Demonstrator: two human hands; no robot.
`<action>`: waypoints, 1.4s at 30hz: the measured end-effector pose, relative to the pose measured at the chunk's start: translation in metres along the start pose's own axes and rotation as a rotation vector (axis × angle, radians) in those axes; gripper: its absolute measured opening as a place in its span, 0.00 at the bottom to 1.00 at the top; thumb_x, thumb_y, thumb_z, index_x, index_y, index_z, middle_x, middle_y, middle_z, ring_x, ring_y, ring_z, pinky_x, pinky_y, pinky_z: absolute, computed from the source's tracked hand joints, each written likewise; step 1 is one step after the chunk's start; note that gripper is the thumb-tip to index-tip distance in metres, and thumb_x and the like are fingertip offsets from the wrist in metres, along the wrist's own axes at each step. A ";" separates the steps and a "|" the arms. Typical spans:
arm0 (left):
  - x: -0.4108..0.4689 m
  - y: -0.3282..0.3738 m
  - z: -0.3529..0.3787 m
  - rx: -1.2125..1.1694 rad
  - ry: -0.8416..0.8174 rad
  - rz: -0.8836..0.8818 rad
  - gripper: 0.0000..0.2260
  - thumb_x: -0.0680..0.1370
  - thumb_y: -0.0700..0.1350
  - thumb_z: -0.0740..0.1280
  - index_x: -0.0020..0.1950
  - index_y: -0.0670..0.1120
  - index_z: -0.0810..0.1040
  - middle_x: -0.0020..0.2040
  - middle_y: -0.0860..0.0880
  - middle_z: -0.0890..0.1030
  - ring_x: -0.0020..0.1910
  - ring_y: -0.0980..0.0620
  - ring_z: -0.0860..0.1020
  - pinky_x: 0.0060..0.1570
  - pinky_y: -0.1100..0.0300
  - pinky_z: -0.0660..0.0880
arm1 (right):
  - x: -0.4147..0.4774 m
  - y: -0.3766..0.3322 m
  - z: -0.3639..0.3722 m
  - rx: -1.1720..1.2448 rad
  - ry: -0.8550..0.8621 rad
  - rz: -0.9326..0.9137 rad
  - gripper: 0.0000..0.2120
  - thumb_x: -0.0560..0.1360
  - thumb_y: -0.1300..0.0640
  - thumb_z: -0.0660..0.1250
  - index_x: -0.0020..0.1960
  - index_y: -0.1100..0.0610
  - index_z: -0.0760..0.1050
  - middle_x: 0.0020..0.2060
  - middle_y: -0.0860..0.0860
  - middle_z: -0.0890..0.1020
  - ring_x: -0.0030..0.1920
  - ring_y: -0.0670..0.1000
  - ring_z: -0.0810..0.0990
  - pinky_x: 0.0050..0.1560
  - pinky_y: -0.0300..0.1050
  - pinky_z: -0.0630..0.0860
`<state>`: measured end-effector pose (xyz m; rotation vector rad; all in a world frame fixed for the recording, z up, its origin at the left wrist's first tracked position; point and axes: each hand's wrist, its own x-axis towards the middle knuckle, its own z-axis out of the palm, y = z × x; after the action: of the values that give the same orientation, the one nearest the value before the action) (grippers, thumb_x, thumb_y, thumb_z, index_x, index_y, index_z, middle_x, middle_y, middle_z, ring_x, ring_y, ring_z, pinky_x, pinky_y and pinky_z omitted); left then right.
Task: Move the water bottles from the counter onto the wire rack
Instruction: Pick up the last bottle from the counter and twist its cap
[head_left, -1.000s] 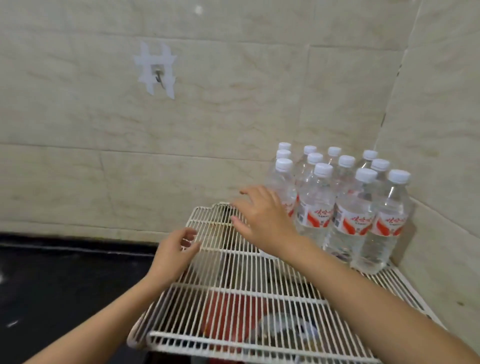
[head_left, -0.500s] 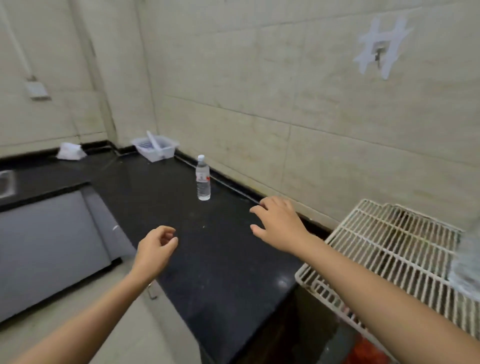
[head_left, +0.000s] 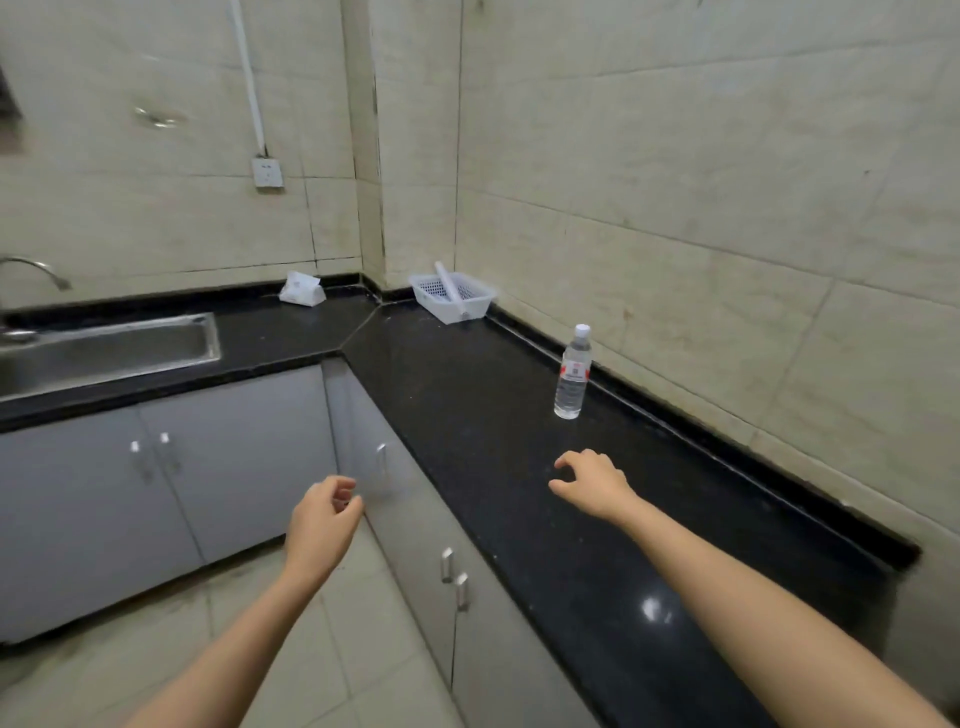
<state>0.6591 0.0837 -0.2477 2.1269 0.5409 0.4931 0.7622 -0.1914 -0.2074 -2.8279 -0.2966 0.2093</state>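
Upright water bottle (head_left: 572, 375), red-and-white label unreadable, on black counter (head_left: 483, 415), both hands loosely open, empty.

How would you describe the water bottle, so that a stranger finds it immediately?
Follow the black counter along the right-hand tiled wall, towards the corner. The water bottle stands upright near the wall, before the white basket. It alone is clear plastic, with a white cap and red-and-white label.

Kitchen: black counter (head_left: 519, 441), steel sink (head_left: 104, 348) with tap (head_left: 36, 267), grey cabinets (head_left: 156, 493), tiled walls (head_left: 675, 182).
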 end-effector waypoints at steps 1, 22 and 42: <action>0.008 -0.009 -0.003 -0.001 -0.006 -0.018 0.10 0.74 0.38 0.63 0.54 0.39 0.77 0.50 0.40 0.78 0.45 0.45 0.75 0.49 0.55 0.70 | 0.006 -0.004 0.008 0.007 -0.024 0.029 0.20 0.74 0.50 0.61 0.65 0.54 0.69 0.63 0.56 0.72 0.65 0.57 0.68 0.61 0.52 0.67; 0.298 -0.019 0.129 0.067 -0.214 0.003 0.10 0.74 0.40 0.63 0.54 0.41 0.76 0.49 0.42 0.78 0.48 0.44 0.77 0.49 0.54 0.73 | 0.294 0.041 -0.013 0.572 0.285 0.427 0.12 0.73 0.57 0.66 0.53 0.64 0.76 0.53 0.62 0.81 0.53 0.60 0.78 0.53 0.50 0.72; 0.482 0.031 0.331 -0.025 -0.901 0.194 0.07 0.74 0.40 0.63 0.51 0.45 0.76 0.46 0.47 0.75 0.42 0.50 0.73 0.48 0.58 0.70 | 0.440 0.048 -0.009 0.626 0.785 0.915 0.19 0.69 0.52 0.71 0.56 0.61 0.74 0.55 0.59 0.80 0.56 0.60 0.77 0.52 0.50 0.72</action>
<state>1.2382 0.1129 -0.3318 2.1177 -0.1842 -0.3691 1.1985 -0.1409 -0.2626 -1.9996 1.0324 -0.5270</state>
